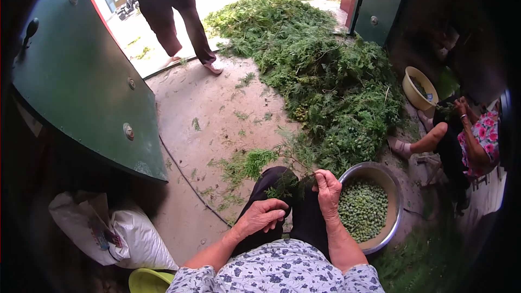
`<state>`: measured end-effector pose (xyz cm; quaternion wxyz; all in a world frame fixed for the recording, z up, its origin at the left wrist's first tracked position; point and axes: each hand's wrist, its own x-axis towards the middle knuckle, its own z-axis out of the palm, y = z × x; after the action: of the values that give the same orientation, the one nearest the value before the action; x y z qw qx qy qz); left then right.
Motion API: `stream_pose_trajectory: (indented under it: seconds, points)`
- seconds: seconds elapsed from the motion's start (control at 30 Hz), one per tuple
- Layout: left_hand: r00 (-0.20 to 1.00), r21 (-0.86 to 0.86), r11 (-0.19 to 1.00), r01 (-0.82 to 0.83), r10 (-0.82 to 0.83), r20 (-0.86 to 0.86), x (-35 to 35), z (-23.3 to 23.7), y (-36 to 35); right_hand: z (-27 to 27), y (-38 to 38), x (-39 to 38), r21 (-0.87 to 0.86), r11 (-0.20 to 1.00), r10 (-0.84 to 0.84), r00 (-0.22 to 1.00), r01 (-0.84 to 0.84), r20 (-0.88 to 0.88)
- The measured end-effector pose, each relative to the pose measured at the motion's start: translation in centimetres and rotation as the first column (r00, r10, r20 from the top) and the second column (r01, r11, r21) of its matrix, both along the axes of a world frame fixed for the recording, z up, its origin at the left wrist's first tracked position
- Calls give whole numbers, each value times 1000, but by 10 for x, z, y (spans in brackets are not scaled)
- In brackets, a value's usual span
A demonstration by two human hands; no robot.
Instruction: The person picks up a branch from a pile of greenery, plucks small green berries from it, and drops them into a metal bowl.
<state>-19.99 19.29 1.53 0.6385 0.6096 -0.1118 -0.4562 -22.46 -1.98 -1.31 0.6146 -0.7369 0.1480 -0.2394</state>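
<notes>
Over the dark-trousered lap, a green leafy sprig (259, 163) with a thin brown stem spreads above the knees. My right hand (327, 189) is closed, with thumb and fingers pinched on the sprig's stem. Curled beside the lower leaves, my left hand (264, 214) has its fingers bent inward; whether it grips a twig is hidden. Right of my right hand stands a metal basin (395, 184) holding many small green berries (362, 210). A large heap of cut green branches (336, 81) lies beyond the knees.
One person stands at the doorway (184, 11). Another sits at the right (480, 138), holding a sprig near a yellow basin (415, 97). A green metal door (81, 76) is at left, above white sacks (135, 239) and a green-yellow tub (149, 282). A cable crosses the floor.
</notes>
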Motion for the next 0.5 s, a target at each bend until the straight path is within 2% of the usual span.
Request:
stream_pose_trajectory:
  seconds: [0.5]
  points:
    - [1000,-27,1000,-1,1,12,0,-3,2,-5,0,0,46,999,16,1000,-15,-3]
